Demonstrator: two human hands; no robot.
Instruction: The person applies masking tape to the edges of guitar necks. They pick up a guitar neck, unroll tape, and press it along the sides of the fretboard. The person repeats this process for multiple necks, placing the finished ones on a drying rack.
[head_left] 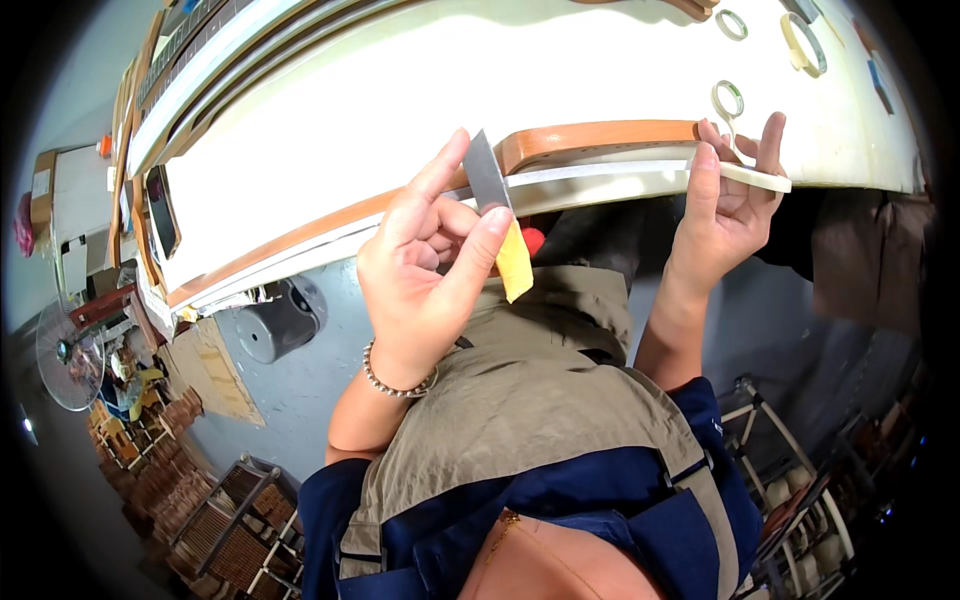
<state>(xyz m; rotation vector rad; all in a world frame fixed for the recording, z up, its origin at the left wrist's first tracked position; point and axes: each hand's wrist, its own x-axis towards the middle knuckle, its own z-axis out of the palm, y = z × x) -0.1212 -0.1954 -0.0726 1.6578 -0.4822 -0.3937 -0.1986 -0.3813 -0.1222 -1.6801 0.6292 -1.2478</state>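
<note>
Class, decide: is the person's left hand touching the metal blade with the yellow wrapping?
Touching. The head view shows the left hand holding the blade, its thumb lying over the yellow wrapping's upper end.

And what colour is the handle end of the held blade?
Yellow; the handle end shows clearly in the head view.

Seemingly tape rolls (798,58) on white table (330,130).
</note>
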